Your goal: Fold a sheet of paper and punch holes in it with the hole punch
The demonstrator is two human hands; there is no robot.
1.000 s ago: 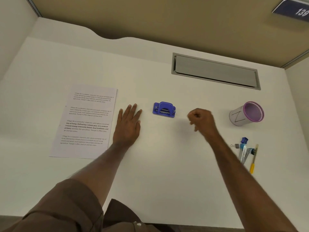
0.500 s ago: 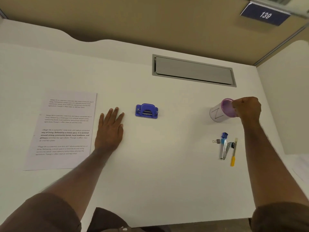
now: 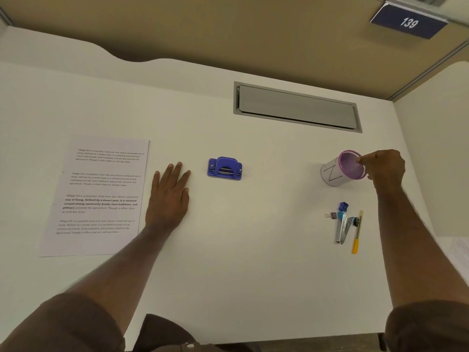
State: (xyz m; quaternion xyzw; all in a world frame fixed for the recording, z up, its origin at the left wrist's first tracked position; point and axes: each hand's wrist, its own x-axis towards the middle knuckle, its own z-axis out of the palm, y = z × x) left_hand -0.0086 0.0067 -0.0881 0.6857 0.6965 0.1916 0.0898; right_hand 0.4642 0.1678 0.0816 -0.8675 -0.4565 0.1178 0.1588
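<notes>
watching the cup, not the paper

risk first: right hand [image 3: 383,168] has the pen cup [image 3: 341,168] by its pink rim, fingers curled over the near edge. cup looks tipped, mouth facing the camera. a one-sided rim pinch could let it roll or slip, and it would land near the stapler [image 3: 341,228], binder clip [image 3: 330,215] and yellow pen [image 3: 356,233] just below it. can't tell whether anything is inside.

left hand [image 3: 170,196] lies flat and open on the desk [image 3: 253,262], fingers together, holding nothing. it sits just right of the printed sheet [image 3: 99,199], possibly at its edge; can't confirm contact.

sheet is unfolded, flat, left side of desk. hole punch [image 3: 224,168] sits mid-desk, untouched, between the hands. judging by that, neither fold nor punch has started.
</notes>
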